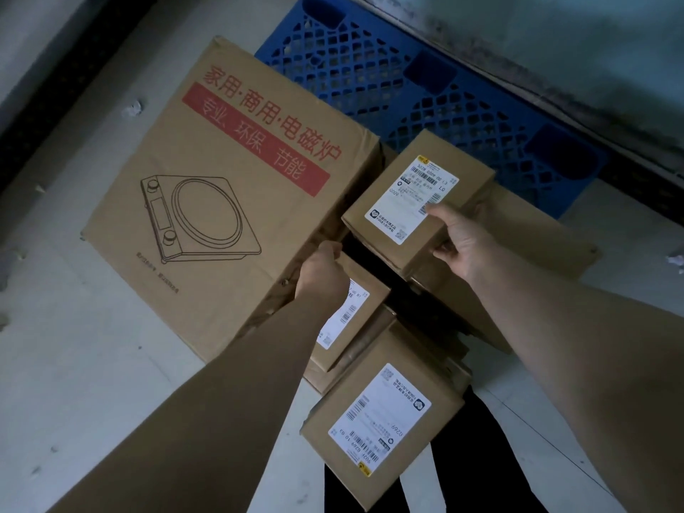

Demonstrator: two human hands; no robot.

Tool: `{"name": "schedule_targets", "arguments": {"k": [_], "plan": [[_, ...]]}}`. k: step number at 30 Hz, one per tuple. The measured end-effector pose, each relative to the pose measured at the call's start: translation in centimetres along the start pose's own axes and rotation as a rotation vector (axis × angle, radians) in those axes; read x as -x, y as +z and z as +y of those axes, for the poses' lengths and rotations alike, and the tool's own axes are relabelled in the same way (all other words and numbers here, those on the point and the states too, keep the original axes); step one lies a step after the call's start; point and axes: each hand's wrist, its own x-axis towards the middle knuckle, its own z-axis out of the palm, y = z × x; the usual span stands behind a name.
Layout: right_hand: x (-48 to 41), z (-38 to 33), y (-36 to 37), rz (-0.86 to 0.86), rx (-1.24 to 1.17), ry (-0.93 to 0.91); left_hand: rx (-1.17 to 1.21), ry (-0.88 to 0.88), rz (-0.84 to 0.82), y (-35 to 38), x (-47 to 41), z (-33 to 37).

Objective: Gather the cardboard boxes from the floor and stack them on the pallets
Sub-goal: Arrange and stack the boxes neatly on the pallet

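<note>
A large flat brown cardboard box printed with a cooktop drawing [222, 201] lies at the left, its far corner against the blue plastic lattice pallet [436, 90], which lies behind everything on the pale concrete floor [74, 364]. To its right a small brown labelled cardboard box [414, 201] rests atop a broader plain cardboard box [525, 246]. Nearer, another small labelled cardboard box [351, 320] lies beside the large one, and nearest is a third labelled cardboard box [381, 416]

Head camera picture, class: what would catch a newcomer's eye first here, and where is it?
First, the big cardboard box at left, with red Chinese print and a line drawing of a cooktop. Behind it, the bright blue pallet lies bare along the wall. At centre, the right hand grips a small labelled box, while the left hand reaches between the boxes.
</note>
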Motion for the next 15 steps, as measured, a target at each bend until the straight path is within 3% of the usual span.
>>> {"name": "schedule_targets", "arguments": {"k": [15], "plan": [[0.1,0.9,3.5,-0.017,0.129,-0.024,-0.023,-0.078,-0.085,0.7,0.4,-2.8]]}}
